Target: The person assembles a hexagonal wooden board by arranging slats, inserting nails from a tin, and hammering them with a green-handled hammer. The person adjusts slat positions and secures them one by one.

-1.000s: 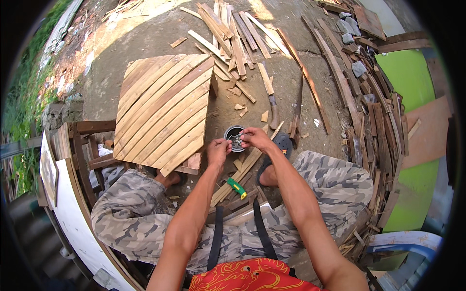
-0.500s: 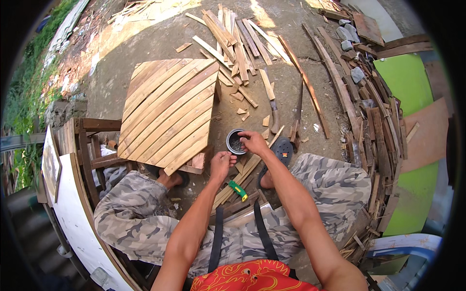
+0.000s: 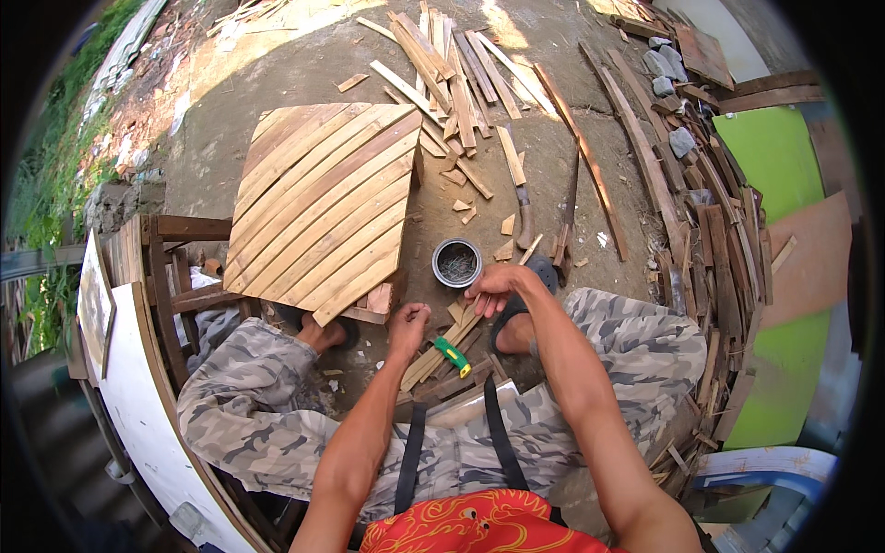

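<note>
A round grey can (image 3: pixel 457 264) of thin dark nails stands on the ground in front of me. Just below its right rim is my right hand (image 3: pixel 496 286), its fingers loosely apart and nothing visible in them. My left hand (image 3: pixel 408 328) is closed, fingertips pinched together, between the can and a slatted wooden panel (image 3: pixel 323 207); whatever it may hold is too small to make out. Slanting light-brown slats cover the panel's top, with a wooden block under its near corner. Between my forearms lies a green and yellow tool handle (image 3: pixel 453 357) on wood strips (image 3: pixel 426 370).
Loose wood strips (image 3: pixel 452 83) lie scattered at the far middle. A tool with a curved wooden handle (image 3: pixel 525 217) lies beyond my right foot. Stacked boards (image 3: pixel 724 258) line the right side, near a green panel (image 3: pixel 774 166). A dark wooden frame (image 3: pixel 189 228) stands left.
My right hand has come out of the can and moved down to its right side. My left hand has drawn away from the can, down and left, still closed.
</note>
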Demonstrator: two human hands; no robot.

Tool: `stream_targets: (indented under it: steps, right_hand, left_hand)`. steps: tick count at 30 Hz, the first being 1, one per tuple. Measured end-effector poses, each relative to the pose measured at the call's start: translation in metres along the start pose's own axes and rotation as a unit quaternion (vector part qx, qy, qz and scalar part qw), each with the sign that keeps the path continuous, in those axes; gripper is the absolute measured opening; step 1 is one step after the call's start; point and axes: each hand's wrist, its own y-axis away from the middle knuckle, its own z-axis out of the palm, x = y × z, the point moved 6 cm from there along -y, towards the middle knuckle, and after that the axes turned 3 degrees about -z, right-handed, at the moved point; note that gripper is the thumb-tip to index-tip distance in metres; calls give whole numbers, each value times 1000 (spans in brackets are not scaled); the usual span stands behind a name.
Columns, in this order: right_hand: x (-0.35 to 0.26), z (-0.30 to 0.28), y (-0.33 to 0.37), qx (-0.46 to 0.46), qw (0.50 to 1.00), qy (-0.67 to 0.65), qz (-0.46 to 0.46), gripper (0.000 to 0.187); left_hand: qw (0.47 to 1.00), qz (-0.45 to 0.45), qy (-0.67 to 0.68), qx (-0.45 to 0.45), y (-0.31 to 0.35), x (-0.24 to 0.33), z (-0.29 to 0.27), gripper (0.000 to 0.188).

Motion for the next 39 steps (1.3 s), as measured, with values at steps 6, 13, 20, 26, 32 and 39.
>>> stream_targets:
  steps: [6,13,20,26,32,39]
  right_hand:
    - [31,95,-42,-2,926,363,104,50]
    - [45,153,-71,109,925,363,-29,47]
    - [6,116,-52,73,965,249,-42,39]
    - [-39,64,25,129,985,106,-40,26]
    - [-86,38,108,328,925,-120,-148,27]
    - [-113,79,72,358,783,-386,-330,37]
  left_hand:
    - [995,-25,-78,-63,24,0,5,28]
    - [950,99,-247,-165,87,84,25,20]
    - [925,232,-266,-142,129,185,-45,20]
    - [924,308,-124,190,103,197,-128,17]
    - [848,428,-121,289,93,176,-129,12]
    - [867,444,-59,219,82,176,-108,13]
